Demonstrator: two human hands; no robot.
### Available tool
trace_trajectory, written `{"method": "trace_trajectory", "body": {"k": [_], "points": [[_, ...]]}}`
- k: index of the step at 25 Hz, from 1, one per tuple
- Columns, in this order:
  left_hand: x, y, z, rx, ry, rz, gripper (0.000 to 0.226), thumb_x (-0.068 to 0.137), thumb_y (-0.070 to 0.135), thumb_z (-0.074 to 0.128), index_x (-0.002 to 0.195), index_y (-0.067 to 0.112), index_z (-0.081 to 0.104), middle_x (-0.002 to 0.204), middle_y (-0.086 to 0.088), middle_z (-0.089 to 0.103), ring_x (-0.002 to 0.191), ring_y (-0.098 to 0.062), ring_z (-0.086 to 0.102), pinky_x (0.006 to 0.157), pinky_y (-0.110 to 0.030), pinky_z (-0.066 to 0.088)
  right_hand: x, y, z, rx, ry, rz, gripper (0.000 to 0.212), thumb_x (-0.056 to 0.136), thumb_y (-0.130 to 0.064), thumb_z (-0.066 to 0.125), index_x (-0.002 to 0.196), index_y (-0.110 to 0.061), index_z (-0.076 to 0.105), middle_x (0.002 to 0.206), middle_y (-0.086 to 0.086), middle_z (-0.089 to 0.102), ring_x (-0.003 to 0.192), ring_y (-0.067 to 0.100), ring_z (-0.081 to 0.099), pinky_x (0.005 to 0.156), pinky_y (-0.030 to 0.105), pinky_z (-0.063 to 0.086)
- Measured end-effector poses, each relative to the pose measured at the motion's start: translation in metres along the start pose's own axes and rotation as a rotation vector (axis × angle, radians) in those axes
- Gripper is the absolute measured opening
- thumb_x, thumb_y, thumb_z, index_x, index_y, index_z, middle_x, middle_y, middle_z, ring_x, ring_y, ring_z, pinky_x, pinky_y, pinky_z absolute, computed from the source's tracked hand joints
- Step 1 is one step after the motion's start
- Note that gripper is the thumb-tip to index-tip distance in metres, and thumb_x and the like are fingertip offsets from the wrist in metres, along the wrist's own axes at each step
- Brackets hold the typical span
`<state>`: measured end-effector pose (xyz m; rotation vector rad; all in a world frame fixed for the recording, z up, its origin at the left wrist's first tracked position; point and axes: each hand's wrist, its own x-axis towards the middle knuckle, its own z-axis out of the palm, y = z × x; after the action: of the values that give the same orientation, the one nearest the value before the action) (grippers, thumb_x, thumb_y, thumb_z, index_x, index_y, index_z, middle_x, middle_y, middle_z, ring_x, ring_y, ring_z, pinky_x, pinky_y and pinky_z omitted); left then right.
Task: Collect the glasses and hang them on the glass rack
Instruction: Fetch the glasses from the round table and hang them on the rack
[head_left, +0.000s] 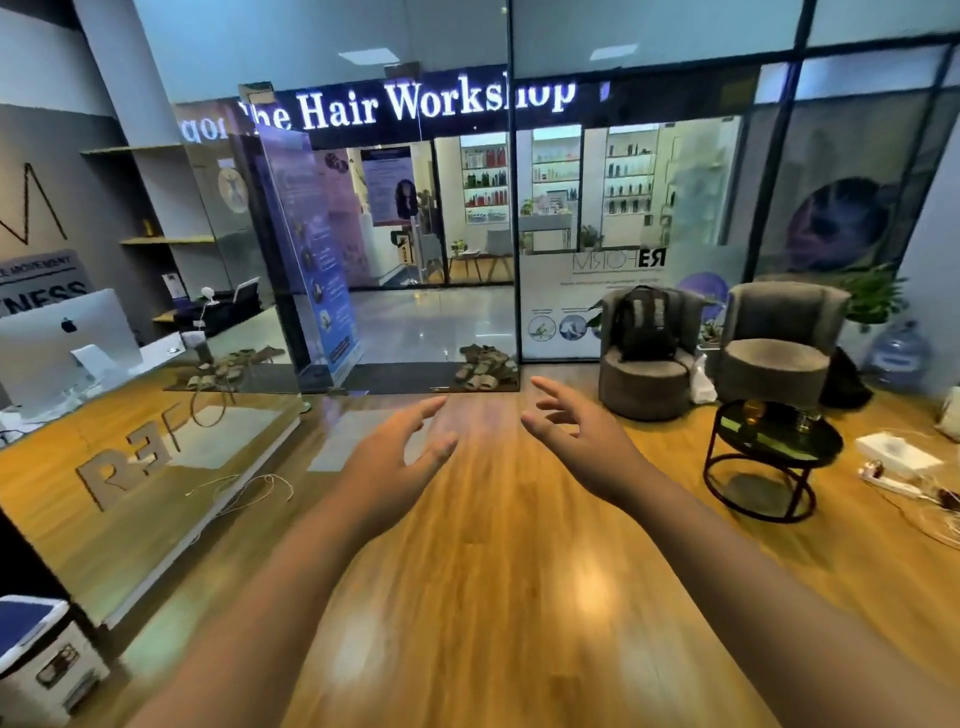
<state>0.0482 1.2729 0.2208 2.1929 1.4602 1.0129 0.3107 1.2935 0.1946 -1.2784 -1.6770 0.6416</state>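
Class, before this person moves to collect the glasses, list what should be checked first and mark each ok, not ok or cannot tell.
1. Left hand free: ok, fingers spread, holding nothing.
2. Right hand free: ok, open and empty.
3. Glasses located: cannot tell; small items on the round side table are too unclear.
4. Glass rack in view: not ok, none visible.
5. Path to side table: ok, bare wooden floor ahead.

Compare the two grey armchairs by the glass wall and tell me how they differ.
The left armchair has a black backpack standing on its seat; the right armchair has a bare seat. The left armchair stands nearer the doorway; the right armchair stands nearer the potted plant and directly behind the round black side table. Both are grey, rounded and tub-shaped, standing upright side by side.
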Motion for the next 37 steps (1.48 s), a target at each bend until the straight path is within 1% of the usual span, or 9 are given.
{"method": "trace_trajectory", "body": {"k": [4,7,11,14,16,23,29,34,37], "points": [[0.095,-0.002,0.047,-0.018,-0.036,0.021,0.057,0.101,0.049,0.056,0.155,0.034,0.043,0.154,0.012,0.050,0.137,-0.009,0.048,0.111,-0.038,0.043,0.073,0.045,-0.031,-0.022,0.027,0.026,0.064,0.098,-0.057,0.063,0.157,-0.039,0.043,0.137,-0.010,0.059,0.125,0.011,0.058,0.087,0.025,0.048],[0.165,-0.004,0.077,-0.025,-0.020,0.017,0.058,0.101,0.052,0.055,0.155,0.037,0.041,0.155,0.013,0.048,0.139,-0.009,0.047,0.111,-0.039,0.043,0.134,0.074,-0.062,-0.067,0.025,0.013,0.065,0.099,-0.058,0.062,0.158,-0.040,0.041,0.141,-0.008,0.059,0.126,0.011,0.057,0.088,0.025,0.048],[0.244,-0.008,0.112,-0.066,-0.032,0.038,0.058,0.100,0.054,0.055,0.154,0.037,0.043,0.154,0.015,0.048,0.138,-0.007,0.047,0.113,-0.038,0.042,0.203,0.108,-0.097,-0.107,0.041,0.013,0.064,0.098,-0.060,0.061,0.157,-0.043,0.040,0.143,-0.007,0.058,0.128,0.012,0.056,0.098,0.034,0.050],[0.298,-0.021,0.136,-0.067,-0.031,0.047,0.059,0.100,0.054,0.055,0.155,0.035,0.043,0.156,0.012,0.048,0.141,-0.009,0.046,0.115,-0.041,0.041,0.244,0.136,-0.109,-0.156,0.046,0.017,0.067,0.098,-0.062,0.060,0.158,-0.042,0.038,0.148,-0.004,0.056,0.134,0.015,0.053,0.104,0.037,0.048],[0.338,-0.034,0.152,-0.058,-0.048,0.062,0.060,0.100,0.055,0.054,0.155,0.034,0.043,0.156,0.012,0.047,0.142,-0.010,0.044,0.116,-0.041,0.041,0.275,0.158,-0.115,-0.203,0.052,0.025,0.069,0.097,-0.063,0.058,0.159,-0.042,0.037,0.151,-0.003,0.054,0.137,0.016,0.051,0.104,0.035,0.045],[0.498,-0.084,0.203,-0.089,-0.134,0.153,0.061,0.099,0.060,0.053,0.155,0.038,0.042,0.157,0.014,0.045,0.142,-0.008,0.043,0.115,-0.036,0.038,0.399,0.222,-0.130,-0.289,0.127,0.076,0.068,0.098,-0.063,0.058,0.159,-0.041,0.038,0.158,-0.005,0.050,0.144,0.014,0.045,0.109,0.031,0.037],[0.646,-0.111,0.230,-0.129,-0.186,0.261,0.058,0.100,0.056,0.054,0.154,0.037,0.044,0.156,0.012,0.047,0.139,-0.006,0.044,0.110,-0.028,0.035,0.515,0.262,-0.143,-0.344,0.238,0.131,0.069,0.096,-0.067,0.057,0.158,-0.044,0.037,0.157,-0.004,0.051,0.142,0.016,0.047,0.109,0.035,0.039],[0.732,-0.124,0.279,-0.145,-0.269,0.312,0.059,0.101,0.052,0.056,0.156,0.032,0.043,0.157,0.012,0.046,0.144,-0.009,0.042,0.118,-0.038,0.036,0.580,0.320,-0.157,-0.398,0.252,0.188,0.073,0.094,-0.072,0.052,0.159,-0.043,0.036,0.159,-0.004,0.049,0.144,0.016,0.045,0.108,0.032,0.037],[0.780,-0.131,0.315,-0.145,-0.279,0.327,0.058,0.101,0.053,0.055,0.155,0.033,0.044,0.157,0.012,0.046,0.143,-0.008,0.042,0.116,-0.034,0.035,0.614,0.360,-0.180,-0.407,0.283,0.212,0.070,0.097,-0.069,0.053,0.160,-0.042,0.036,0.159,-0.004,0.049,0.145,0.018,0.043,0.113,0.038,0.039]]}}
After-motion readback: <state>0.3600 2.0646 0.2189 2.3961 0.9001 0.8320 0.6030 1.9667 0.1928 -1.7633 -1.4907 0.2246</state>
